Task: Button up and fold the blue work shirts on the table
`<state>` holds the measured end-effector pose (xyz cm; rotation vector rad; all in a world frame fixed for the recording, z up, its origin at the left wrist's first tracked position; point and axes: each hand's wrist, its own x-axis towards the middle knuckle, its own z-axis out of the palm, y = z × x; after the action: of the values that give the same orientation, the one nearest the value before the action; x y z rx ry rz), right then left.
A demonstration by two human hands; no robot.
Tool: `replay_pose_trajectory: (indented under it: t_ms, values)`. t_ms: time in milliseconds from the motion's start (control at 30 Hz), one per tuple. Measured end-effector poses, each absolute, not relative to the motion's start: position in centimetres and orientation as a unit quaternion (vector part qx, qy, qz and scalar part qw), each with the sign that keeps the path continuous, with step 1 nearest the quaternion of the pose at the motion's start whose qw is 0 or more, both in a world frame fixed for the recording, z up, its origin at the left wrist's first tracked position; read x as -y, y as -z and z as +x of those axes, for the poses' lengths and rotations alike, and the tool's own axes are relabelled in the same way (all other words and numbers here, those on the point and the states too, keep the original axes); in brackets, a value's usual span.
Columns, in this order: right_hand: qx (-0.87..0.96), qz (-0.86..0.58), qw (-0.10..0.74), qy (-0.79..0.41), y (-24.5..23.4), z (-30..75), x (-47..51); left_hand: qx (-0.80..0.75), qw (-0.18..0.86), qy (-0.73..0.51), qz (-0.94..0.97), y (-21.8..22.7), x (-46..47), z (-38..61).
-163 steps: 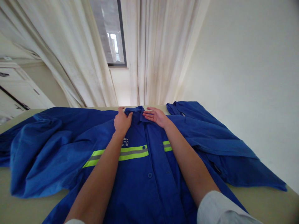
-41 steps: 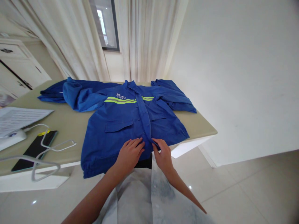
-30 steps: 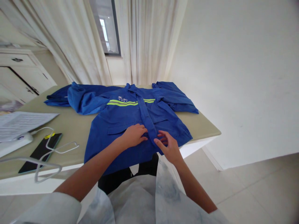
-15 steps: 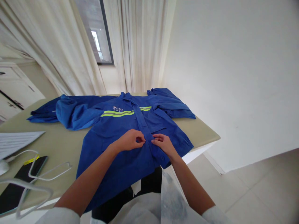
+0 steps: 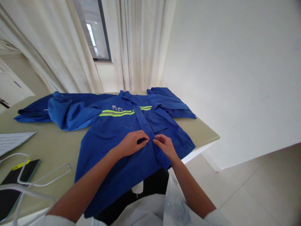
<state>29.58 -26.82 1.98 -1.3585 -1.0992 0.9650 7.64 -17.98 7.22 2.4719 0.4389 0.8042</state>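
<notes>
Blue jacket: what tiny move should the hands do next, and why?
Perhaps ease the left hand and right hand closer together: both seem to pinch the front strip of the blue jacket, facing each other with only a small gap between.

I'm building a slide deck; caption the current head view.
Left hand and right hand pinch the front placket of a blue reflective-striped work jacket on a table.

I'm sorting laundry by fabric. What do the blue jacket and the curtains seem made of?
Blue jacket: probably matte woven cotton or a blend, since it creases without shine. Its stripe looks like reflective tape, yellow edging grey. Curtains: matte cloth hanging in folds; the fibre can't be told.
</notes>
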Motion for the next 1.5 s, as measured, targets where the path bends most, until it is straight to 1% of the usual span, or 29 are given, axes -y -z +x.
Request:
replay_pose_trajectory:
  t_ms: [67,100,167,267,400,533,700,867,967,1033,1167,1233,1300,1400,1433,1500]
  values:
    - [0.466,-0.562,0.541,-0.419,-2.0,29.6,27.2,-0.151,0.236,-0.223,0.933,-7.2,17.6,8.1]
    - [0.467,-0.558,0.540,-0.422,-2.1,29.6,27.4,-0.147,0.239,-0.216,0.935,-7.0,17.4,8.2]
    - [0.466,-0.557,0.544,-0.420,-2.2,29.6,27.8,-0.147,0.273,-0.242,0.919,-5.9,17.2,8.4]
    - [0.469,-0.576,0.550,-0.382,-2.3,29.5,28.2,-0.158,0.316,-0.278,0.893,-3.9,17.4,8.2]
    - [0.492,-0.633,0.496,-0.335,-2.5,29.7,28.2,-0.157,0.277,-0.252,0.914,-2.4,18.2,7.9]
    - [0.500,-0.660,0.446,-0.339,-2.6,30.2,28.1,-0.140,0.252,-0.283,0.915,-2.5,18.5,7.9]
    - [0.490,-0.659,0.446,-0.356,-2.6,30.5,28.0,-0.122,0.217,-0.332,0.910,-2.8,18.6,7.8]
    - [0.487,-0.660,0.441,-0.365,-2.3,30.5,27.6,-0.131,0.208,-0.335,0.909,-3.1,18.6,7.7]
    - [0.496,-0.642,0.476,-0.340,-1.9,30.4,27.4,-0.136,0.211,-0.308,0.918,-3.1,18.6,7.6]
    - [0.501,-0.631,0.496,-0.323,-1.6,30.4,27.3,-0.142,0.193,-0.270,0.933,-3.5,18.6,7.7]
    - [0.487,-0.625,0.509,-0.336,-1.4,30.5,27.2,-0.152,0.133,-0.168,0.965,-5.7,18.6,8.2]
    - [0.483,-0.628,0.503,-0.344,-1.4,30.6,27.2,-0.154,0.132,-0.160,0.966,-6.9,18.4,8.3]
    - [0.492,-0.638,0.486,-0.339,-1.6,30.7,27.2,-0.149,0.152,-0.224,0.951,-7.4,18.1,8.1]
    - [0.524,-0.636,0.463,-0.328,-1.8,30.8,27.4,-0.133,0.199,-0.390,0.889,-6.7,17.7,7.3]
    - [0.530,-0.628,0.470,-0.322,-2.0,30.9,27.4,-0.124,0.209,-0.428,0.871,-6.3,17.7,7.1]
    - [0.517,-0.614,0.522,-0.289,-2.6,30.9,27.7,-0.109,0.212,-0.453,0.859,-5.4,17.8,6.9]
